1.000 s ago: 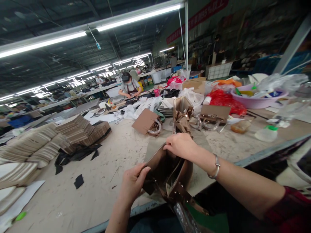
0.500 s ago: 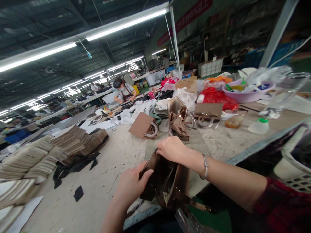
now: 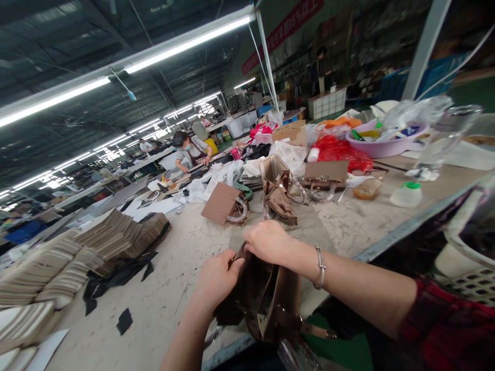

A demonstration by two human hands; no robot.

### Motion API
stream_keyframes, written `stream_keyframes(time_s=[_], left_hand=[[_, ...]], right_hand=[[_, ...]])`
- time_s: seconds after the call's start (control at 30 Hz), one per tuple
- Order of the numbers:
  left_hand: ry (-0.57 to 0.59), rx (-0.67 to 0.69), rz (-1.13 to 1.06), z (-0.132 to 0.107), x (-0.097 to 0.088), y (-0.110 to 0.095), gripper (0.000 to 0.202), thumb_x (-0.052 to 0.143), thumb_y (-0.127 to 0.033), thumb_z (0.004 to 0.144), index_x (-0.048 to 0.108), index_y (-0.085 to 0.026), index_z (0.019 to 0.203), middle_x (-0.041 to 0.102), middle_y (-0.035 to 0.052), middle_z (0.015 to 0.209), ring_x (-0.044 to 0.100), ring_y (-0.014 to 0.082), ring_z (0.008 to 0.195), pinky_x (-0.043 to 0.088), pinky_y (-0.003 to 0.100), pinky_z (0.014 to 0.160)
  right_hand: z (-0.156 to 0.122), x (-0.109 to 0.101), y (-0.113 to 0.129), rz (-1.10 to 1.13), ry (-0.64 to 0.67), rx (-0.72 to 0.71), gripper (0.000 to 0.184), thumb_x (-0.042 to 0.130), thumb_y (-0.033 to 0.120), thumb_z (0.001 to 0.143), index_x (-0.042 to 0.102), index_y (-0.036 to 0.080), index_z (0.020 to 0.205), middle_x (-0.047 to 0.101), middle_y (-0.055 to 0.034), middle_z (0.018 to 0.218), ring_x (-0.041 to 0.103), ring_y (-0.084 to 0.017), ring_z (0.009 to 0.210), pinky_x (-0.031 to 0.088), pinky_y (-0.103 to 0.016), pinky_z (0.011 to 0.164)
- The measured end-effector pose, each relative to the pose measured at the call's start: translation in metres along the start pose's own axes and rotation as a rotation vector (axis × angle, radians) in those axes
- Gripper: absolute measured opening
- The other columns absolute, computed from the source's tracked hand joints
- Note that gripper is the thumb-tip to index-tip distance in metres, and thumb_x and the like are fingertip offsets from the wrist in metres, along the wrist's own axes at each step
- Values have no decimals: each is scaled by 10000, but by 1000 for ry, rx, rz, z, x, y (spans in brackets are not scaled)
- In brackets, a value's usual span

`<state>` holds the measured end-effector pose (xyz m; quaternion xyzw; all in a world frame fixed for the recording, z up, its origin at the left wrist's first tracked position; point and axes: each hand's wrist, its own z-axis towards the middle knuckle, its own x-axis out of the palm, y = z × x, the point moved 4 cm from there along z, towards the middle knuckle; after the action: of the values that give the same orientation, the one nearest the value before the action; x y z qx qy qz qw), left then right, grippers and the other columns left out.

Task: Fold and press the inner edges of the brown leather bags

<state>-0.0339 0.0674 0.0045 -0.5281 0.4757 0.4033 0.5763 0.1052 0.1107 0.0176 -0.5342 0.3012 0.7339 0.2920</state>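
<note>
A brown leather handbag (image 3: 270,301) stands at the near edge of the worktable (image 3: 166,288), its mouth upward. My left hand (image 3: 216,278) is closed on the bag's left rim, thumb pinching the edge. Just right of it, my right hand (image 3: 268,241), with a silver bracelet on the wrist, curls over the top rim, fingers closed on it. The two hands almost touch above the bag. Its strap hangs off the table edge below.
Stacks of tan cut pieces (image 3: 112,239) and black scraps (image 3: 116,275) lie to the left. More brown bags (image 3: 280,193), a flat brown bag (image 3: 224,203), a pink basin (image 3: 384,144), a red plastic bag (image 3: 340,152) and a small bottle (image 3: 406,195) sit beyond. Another person (image 3: 189,149) works far off.
My two hands have drawn together along the bag's top rim, narrowing its mouth. The camera has swung a little rightward, shifting everything left in view.
</note>
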Motion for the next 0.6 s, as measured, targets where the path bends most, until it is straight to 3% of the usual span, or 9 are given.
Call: stream_keyframes(time_s=[0.07, 0.2, 0.37, 0.6], left_hand=[[2, 22, -59, 3, -1, -2, 210, 507, -368, 825, 653, -220, 793, 642, 22, 669, 556, 173, 619, 278, 245, 553], [2, 24, -108, 11, 0, -3, 295, 460, -310, 843, 595, -197, 606, 580, 3, 564, 515, 148, 568, 278, 240, 540], [-18, 6, -136, 12, 4, -2, 313, 442, -321, 849, 577, -182, 603, 564, 1, 560, 495, 137, 570, 277, 241, 542], [-6, -26, -118, 11, 6, -2, 315, 463, -300, 843, 506, -164, 563, 471, -25, 514, 439, 107, 545, 247, 233, 531]], right_hand=[[0, -2, 0, -1, 0, -4, 227, 529, 298, 817, 705, 159, 794, 710, -110, 778, 662, -229, 741, 473, -273, 627], [-3, -6, -1, -24, 15, -46, 232, 550, 331, 801, 707, 161, 784, 709, -109, 770, 659, -241, 733, 468, -286, 610], [-16, -13, -11, -34, -31, -116, 227, 560, 346, 811, 699, 173, 760, 703, -85, 756, 649, -215, 727, 446, -272, 621], [-16, -8, -19, -42, -89, -12, 232, 559, 339, 820, 701, 162, 776, 696, -86, 790, 640, -215, 721, 447, -270, 605]])
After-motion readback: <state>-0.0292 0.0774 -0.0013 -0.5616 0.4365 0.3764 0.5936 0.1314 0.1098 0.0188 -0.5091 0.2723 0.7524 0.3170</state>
